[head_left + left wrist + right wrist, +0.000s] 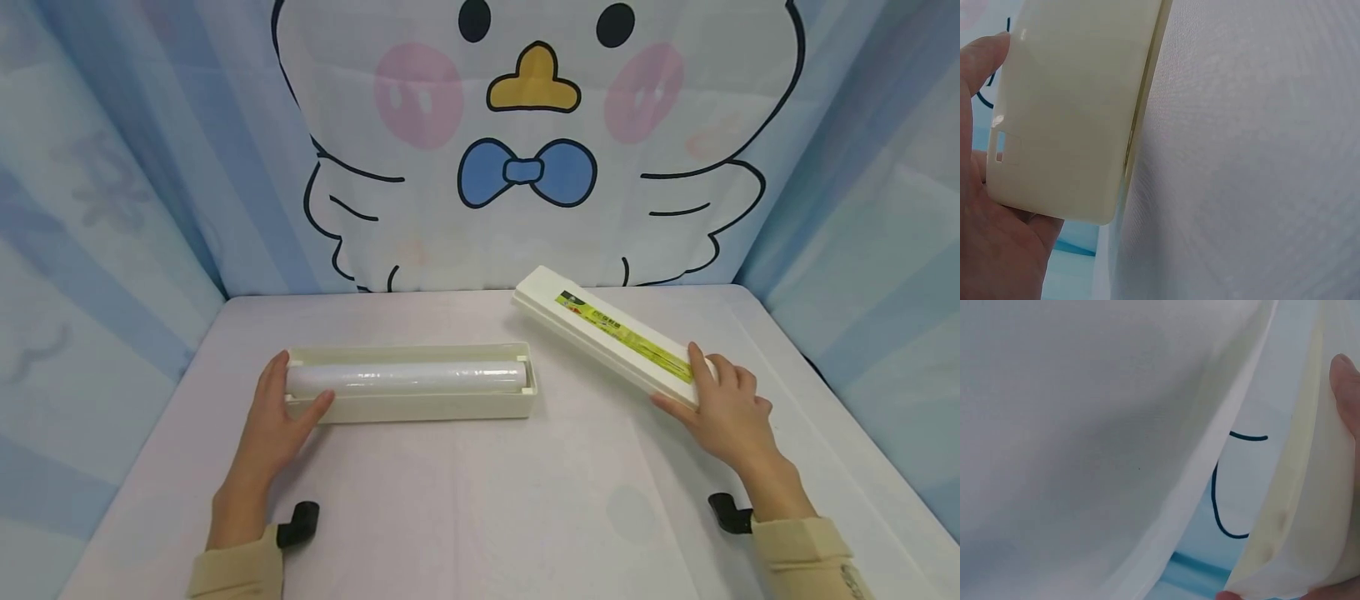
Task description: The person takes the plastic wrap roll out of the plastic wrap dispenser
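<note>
Lid off, right of box, right hand gripping it; left hand grips box; roll inside, not unwound

Soft light, glints on roll

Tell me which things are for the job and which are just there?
For the job, it seems:
- open white box, being held
- shiny roll inside it
- labelled white lid, held too

Just there:
- cartoon backdrop
- white-covered table
</note>
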Motion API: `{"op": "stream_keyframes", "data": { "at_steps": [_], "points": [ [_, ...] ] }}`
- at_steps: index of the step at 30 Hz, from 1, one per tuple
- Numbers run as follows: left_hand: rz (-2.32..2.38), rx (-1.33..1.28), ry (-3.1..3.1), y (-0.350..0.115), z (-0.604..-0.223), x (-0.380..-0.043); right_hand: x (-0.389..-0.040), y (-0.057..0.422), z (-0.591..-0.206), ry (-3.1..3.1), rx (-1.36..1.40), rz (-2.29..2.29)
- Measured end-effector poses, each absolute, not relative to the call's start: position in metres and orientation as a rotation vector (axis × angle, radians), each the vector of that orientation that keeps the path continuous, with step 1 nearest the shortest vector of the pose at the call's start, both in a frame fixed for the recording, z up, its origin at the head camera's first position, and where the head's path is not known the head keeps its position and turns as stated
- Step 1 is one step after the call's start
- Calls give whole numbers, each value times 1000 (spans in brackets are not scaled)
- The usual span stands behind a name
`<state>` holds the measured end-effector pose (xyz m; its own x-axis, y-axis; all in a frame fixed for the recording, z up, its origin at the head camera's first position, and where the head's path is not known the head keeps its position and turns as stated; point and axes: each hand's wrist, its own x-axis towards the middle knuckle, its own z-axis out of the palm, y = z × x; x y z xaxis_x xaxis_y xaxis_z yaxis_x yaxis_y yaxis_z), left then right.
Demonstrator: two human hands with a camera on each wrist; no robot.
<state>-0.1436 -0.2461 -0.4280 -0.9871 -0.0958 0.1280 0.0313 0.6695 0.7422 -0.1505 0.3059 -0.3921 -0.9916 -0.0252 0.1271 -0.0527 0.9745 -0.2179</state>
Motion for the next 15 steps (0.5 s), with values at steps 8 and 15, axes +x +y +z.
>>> {"op": "stream_keyframes", "data": {
  "at_steps": [8,15],
  "points": [
    [-1219,69,-2735,-245,-427,-143,-148,311,-399,-2984,7,318],
    [-1229,67,-2736,-245,-427,-144,-145,316,-403,-3002,-49,324]
  ]
}}
